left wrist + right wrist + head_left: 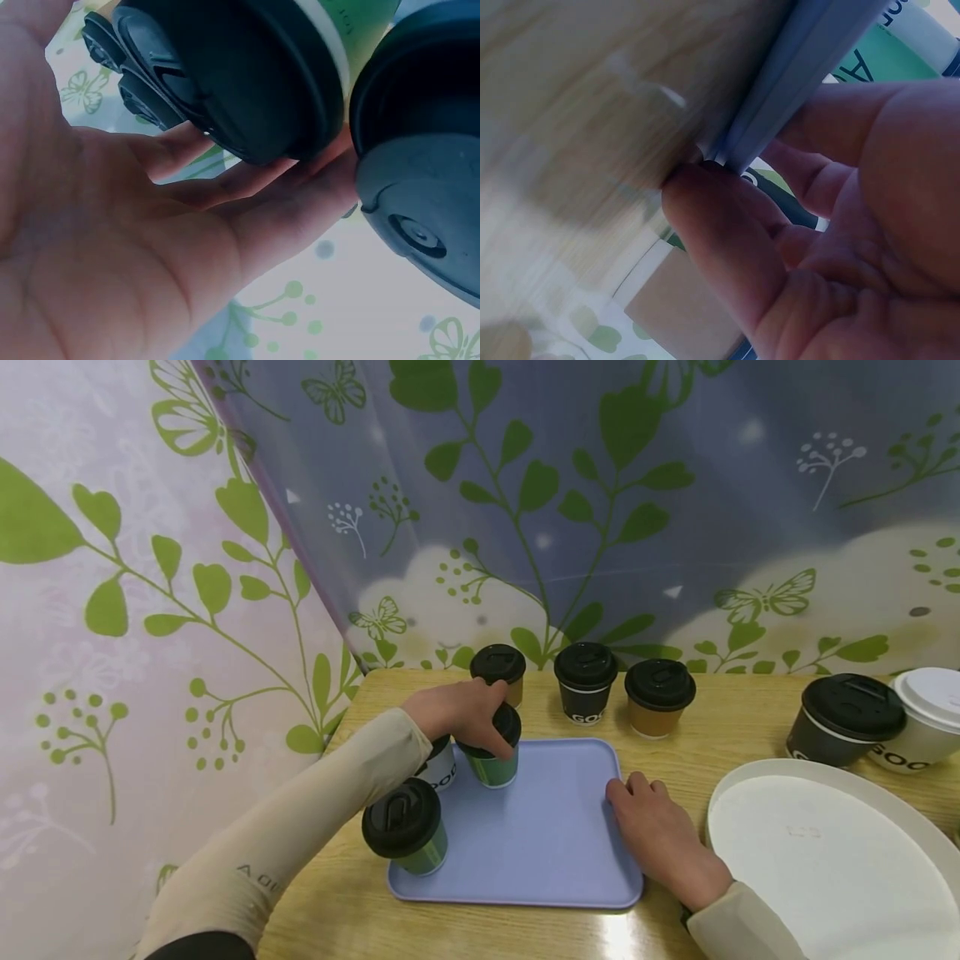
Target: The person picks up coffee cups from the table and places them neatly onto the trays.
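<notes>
My left hand [465, 714] reaches over the back left of a lavender tray [555, 827], its thumb and fingers round a green paper cup [492, 770] with a black lid. In the left wrist view the fingers curve along that black lid [225, 75], beside another dark lid [420, 202]. A white cup [438, 770] is partly hidden behind my left wrist. Another green cup [423, 853] with a black lid stands at the tray's front left corner. My right hand [660, 835] grips the tray's right edge, its rim [780, 90] between thumb and fingers in the right wrist view.
Behind the tray, along the curtain, stand a brown cup [513, 692], a black cup [585, 702] and another brown cup [657, 717]. At right a large round white tray [817, 860] lies in front of a dark cup [828, 739] and a white-lidded cup [911, 747].
</notes>
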`<move>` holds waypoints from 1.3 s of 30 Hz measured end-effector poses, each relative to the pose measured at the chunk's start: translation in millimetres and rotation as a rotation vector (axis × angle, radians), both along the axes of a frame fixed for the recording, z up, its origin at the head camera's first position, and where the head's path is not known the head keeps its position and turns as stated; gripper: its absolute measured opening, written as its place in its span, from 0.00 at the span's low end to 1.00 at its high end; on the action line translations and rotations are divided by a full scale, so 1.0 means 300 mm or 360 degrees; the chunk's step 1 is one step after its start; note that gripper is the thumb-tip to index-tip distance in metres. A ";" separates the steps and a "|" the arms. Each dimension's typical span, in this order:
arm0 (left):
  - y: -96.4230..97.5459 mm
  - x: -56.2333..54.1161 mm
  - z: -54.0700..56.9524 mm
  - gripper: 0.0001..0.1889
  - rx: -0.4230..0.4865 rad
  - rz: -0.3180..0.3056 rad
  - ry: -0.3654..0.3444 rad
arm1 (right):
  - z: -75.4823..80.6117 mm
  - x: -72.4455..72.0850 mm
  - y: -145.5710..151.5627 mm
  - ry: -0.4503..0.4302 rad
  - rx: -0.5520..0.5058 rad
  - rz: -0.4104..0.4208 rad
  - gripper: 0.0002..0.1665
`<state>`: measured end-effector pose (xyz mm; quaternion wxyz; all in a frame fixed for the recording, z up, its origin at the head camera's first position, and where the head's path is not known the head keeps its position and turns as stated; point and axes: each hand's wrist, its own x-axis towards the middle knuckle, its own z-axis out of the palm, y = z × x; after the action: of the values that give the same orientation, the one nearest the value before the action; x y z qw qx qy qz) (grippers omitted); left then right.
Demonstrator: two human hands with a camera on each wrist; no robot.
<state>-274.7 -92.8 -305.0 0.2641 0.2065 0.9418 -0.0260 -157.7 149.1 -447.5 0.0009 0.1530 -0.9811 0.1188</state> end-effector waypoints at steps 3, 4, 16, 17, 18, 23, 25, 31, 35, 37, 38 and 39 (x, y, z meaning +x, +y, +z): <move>0.001 0.003 0.008 0.49 -0.0012 0.0009 -0.0015 | 0.001 -0.001 0.001 -0.0002 -0.0003 0.0000 0.10; 0.001 0.002 0.010 0.49 -0.0017 0.0013 -0.0019 | 0.001 -0.001 0.001 -0.0005 -0.0003 -0.0001 0.10; 0.011 -0.026 0.057 0.46 0.0050 -0.0038 -0.0058 | 0.003 0.001 0.003 0.0007 0.0007 0.0011 0.10; 0.013 -0.034 0.065 0.45 0.0056 -0.0035 -0.0053 | 0.003 0.000 0.004 0.0002 0.0007 0.0013 0.10; 0.016 -0.041 0.074 0.45 0.0062 -0.0029 -0.0047 | 0.004 0.001 0.005 -0.0008 0.0006 0.0010 0.10; 0.029 -0.083 0.106 0.48 0.0054 0.0021 0.0011 | 0.008 -0.004 0.008 -0.0050 -0.0002 -0.0014 0.10; 0.030 -0.101 0.111 0.50 0.0032 0.0057 0.0028 | 0.009 -0.007 0.008 -0.0064 -0.0004 -0.0018 0.11; 0.026 -0.158 0.105 0.53 0.0040 0.0176 0.0024 | 0.011 -0.006 0.002 -0.0083 -0.0008 -0.0011 0.12; 0.035 -0.194 0.092 0.53 0.0022 0.0213 0.0045 | 0.011 -0.003 0.000 -0.0072 -0.0010 -0.0012 0.11; 0.042 -0.206 0.086 0.54 0.0000 0.0232 0.0051 | 0.010 -0.001 -0.001 -0.0067 -0.0012 -0.0012 0.11; 0.046 -0.210 0.083 0.55 -0.0013 0.0243 0.0055 | 0.010 0.000 -0.001 -0.0068 -0.0014 -0.0012 0.11; 0.050 -0.213 0.080 0.56 -0.0023 0.0250 0.0058 | 0.010 0.000 -0.002 -0.0068 -0.0016 -0.0013 0.11</move>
<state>-338.8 -77.9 -281.0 0.2498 0.1295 0.9595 -0.0158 -157.9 148.6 -444.5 -0.0187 0.1466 -0.9808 0.1270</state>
